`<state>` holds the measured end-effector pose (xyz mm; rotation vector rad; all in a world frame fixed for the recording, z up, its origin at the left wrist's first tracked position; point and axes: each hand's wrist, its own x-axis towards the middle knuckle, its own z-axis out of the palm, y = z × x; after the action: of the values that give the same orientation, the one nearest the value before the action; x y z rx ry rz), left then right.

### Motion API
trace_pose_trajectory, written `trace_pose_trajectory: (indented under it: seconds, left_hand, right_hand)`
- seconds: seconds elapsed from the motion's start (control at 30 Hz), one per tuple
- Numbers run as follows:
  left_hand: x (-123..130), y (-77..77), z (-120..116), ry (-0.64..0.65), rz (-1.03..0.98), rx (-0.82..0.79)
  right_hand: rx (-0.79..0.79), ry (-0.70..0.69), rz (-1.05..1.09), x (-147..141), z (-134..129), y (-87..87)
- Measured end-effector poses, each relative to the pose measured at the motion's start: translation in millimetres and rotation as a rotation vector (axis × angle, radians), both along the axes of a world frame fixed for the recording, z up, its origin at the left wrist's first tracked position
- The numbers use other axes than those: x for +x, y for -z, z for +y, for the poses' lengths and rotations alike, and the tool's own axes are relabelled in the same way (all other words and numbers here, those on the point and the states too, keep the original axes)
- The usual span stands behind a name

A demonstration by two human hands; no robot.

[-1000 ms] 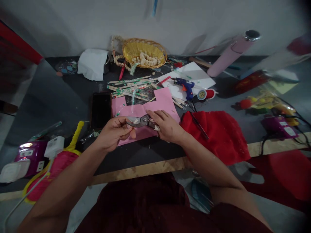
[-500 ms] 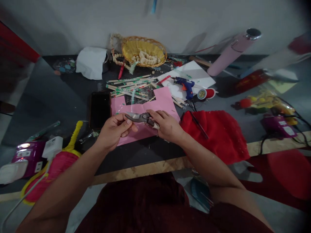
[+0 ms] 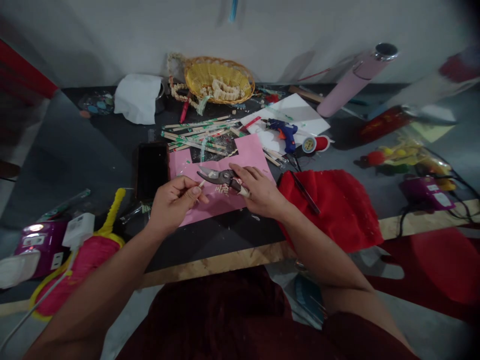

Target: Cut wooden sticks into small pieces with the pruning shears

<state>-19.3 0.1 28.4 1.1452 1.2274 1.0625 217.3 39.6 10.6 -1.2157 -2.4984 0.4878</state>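
Observation:
My right hand (image 3: pixel 264 192) grips the handles of a pair of pruning shears (image 3: pixel 225 177), whose blades stand apart and point left. Between the thumb and fingers of my left hand (image 3: pixel 172 202) is a thin wooden stick (image 3: pixel 201 184); only its tip shows, just below the blades and apart from them. Beneath both hands lies a pink paper sheet (image 3: pixel 253 149) with a notch in its far edge. Small cut wooden pieces (image 3: pixel 223 189) are scattered on the sheet under the shears. Beyond it lies a loose pile of wooden chopsticks (image 3: pixel 195 131) with green and red wrappers.
A phone (image 3: pixel 152 170) lies left of the paper, and a red cloth (image 3: pixel 333 210) to the right. Behind are a blue glue gun (image 3: pixel 283 132), a red thread spool (image 3: pixel 320 144), a yellow basket (image 3: pixel 198 75) and a pink flask (image 3: pixel 348 87). A purple power block (image 3: pixel 43 245) stands front left.
My left hand has drawn a little down and left, away from the shears. The blades now stand clear of its fingers, and the stick's tip and the cut pieces show.

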Motion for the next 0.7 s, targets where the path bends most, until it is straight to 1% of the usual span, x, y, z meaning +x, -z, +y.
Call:
trace_pose_trajectory:
  seconds: [0.17,0.27,0.4,0.5,0.6,0.7]
  left_hand:
    - [0.4,-1.6,2.0,0.031,-0.124,-0.073]
    - [1.3,-1.4,1.9,0.029,-0.149,-0.089]
    - [1.8,1.0,2.5,0.013,-0.159,-0.110]
    - [1.8,2.2,3.5,0.023,-0.202,-0.120]
    - [0.3,-0.8,4.3,0.075,-0.245,-0.149]
    - [-3.0,-6.5,5.0,0.185,-0.293,-0.254]
  right_hand:
    - [0.031,-0.024,0.039,0.4,1.4,2.9]
    - [0.051,0.002,0.034,-1.6,-0.8,5.0]
    - [0.039,0.056,-0.010,-4.3,-3.6,5.4]
    - [0.023,0.038,-0.030,-2.8,-1.5,5.0]
    - [0.023,-0.024,-0.026,1.4,2.6,3.8]
    - [0.042,-0.081,-0.001,5.3,4.8,1.8]
